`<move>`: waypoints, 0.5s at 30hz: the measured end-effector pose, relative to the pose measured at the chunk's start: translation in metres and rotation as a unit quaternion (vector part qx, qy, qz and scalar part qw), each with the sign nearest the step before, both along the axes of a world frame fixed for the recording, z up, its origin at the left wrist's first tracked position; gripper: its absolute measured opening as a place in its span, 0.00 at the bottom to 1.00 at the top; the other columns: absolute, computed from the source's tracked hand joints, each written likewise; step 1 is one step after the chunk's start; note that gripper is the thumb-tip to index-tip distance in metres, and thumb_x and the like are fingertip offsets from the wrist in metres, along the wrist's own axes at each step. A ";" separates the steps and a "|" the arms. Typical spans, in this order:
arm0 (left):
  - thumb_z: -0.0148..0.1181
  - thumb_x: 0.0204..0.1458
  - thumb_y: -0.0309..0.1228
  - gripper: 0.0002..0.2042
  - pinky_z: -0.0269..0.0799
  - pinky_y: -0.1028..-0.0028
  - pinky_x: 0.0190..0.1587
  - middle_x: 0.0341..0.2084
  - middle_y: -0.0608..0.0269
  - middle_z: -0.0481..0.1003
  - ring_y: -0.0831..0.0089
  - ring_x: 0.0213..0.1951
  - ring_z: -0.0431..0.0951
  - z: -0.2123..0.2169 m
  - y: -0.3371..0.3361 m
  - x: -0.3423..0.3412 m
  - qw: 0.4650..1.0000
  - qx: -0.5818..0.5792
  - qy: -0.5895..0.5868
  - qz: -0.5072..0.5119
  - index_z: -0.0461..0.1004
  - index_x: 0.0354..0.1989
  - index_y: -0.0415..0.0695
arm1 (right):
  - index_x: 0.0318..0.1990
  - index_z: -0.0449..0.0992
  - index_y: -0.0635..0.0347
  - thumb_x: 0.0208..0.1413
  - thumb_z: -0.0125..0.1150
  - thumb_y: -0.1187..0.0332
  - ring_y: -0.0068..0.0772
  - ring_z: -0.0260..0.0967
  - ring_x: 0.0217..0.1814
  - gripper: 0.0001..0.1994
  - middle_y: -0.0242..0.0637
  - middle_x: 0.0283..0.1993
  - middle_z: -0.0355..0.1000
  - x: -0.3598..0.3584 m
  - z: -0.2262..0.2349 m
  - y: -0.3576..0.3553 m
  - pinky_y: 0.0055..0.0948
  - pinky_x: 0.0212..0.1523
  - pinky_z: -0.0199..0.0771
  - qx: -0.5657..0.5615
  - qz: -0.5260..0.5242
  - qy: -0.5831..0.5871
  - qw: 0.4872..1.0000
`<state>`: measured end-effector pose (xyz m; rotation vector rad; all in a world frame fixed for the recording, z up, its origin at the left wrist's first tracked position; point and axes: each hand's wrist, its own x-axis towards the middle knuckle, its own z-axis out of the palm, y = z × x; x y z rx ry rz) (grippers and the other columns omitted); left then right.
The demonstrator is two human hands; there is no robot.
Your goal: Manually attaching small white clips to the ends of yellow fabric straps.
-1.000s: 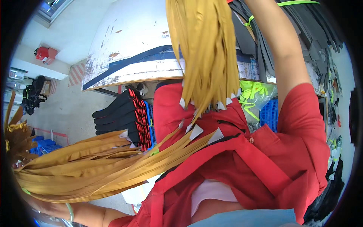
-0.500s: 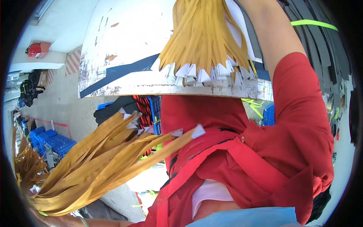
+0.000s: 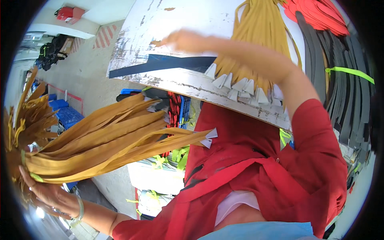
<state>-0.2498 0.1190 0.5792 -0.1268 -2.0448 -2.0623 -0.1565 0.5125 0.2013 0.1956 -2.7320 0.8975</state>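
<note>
My left hand (image 3: pixel 48 197) is at the lower left, its fingers against the green-tied part of a bundle of mustard fabric strips (image 3: pixel 96 148), which it grips. The strips fan rightward from there, their white-tipped ends in front of my red clothing; loose ends stick up beyond the hand. My right hand (image 3: pixel 188 41) passes over the white worktable (image 3: pixel 140 40), blurred, its fingers hard to make out. Below it lies a dark blue strip (image 3: pixel 164 66). A second mustard bundle (image 3: pixel 260 28) with white-tipped ends lies on the table, partly under my right forearm.
Dark grey strips (image 3: pixel 340 72) with a green tie lie to the right, below red-orange flat pieces (image 3: pixel 316 14). Under the table edge stands a blue crate (image 3: pixel 185 110) holding dark and red pieces. More blue crates (image 3: pixel 70 116) stand on the floor at left.
My right hand has come into view, sweeping left across the table. My left hand has risen with the bundle. The whole view has shifted, showing more of the table's right side.
</note>
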 end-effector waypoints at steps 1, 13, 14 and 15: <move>0.51 0.59 0.41 0.26 0.61 0.60 0.63 0.55 0.50 0.69 0.62 0.57 0.69 0.001 -0.013 -0.008 0.998 0.008 -0.011 -0.063 0.64 0.58 0.33 | 0.63 0.64 0.45 0.60 0.50 0.56 0.38 0.52 0.70 0.23 0.34 0.70 0.54 -0.001 0.006 -0.038 0.40 0.69 0.50 0.162 0.071 -0.035 0.984; 0.53 0.58 0.39 0.24 0.67 0.63 0.59 0.52 0.50 0.71 0.63 0.51 0.74 -0.022 -0.022 -0.022 0.973 0.031 -0.049 -0.223 0.64 0.57 0.33 | 0.65 0.59 0.52 0.64 0.40 0.46 0.41 0.41 0.75 0.28 0.39 0.72 0.49 -0.055 0.030 -0.050 0.42 0.71 0.45 0.149 -0.118 -0.058 0.980; 0.54 0.58 0.39 0.24 0.68 0.64 0.58 0.52 0.50 0.72 0.63 0.50 0.74 -0.022 -0.024 -0.019 0.968 0.032 -0.051 -0.242 0.64 0.58 0.33 | 0.63 0.63 0.51 0.63 0.41 0.45 0.45 0.46 0.73 0.27 0.42 0.71 0.51 -0.046 0.038 -0.078 0.42 0.71 0.47 -0.094 -0.043 -0.025 0.994; 0.53 0.59 0.39 0.25 0.68 0.64 0.59 0.52 0.48 0.71 0.63 0.52 0.73 -0.017 -0.034 -0.030 0.954 0.021 -0.068 -0.292 0.64 0.57 0.32 | 0.63 0.63 0.50 0.64 0.39 0.45 0.47 0.47 0.72 0.27 0.45 0.70 0.52 -0.037 0.040 -0.099 0.41 0.71 0.48 -0.196 0.035 -0.027 0.980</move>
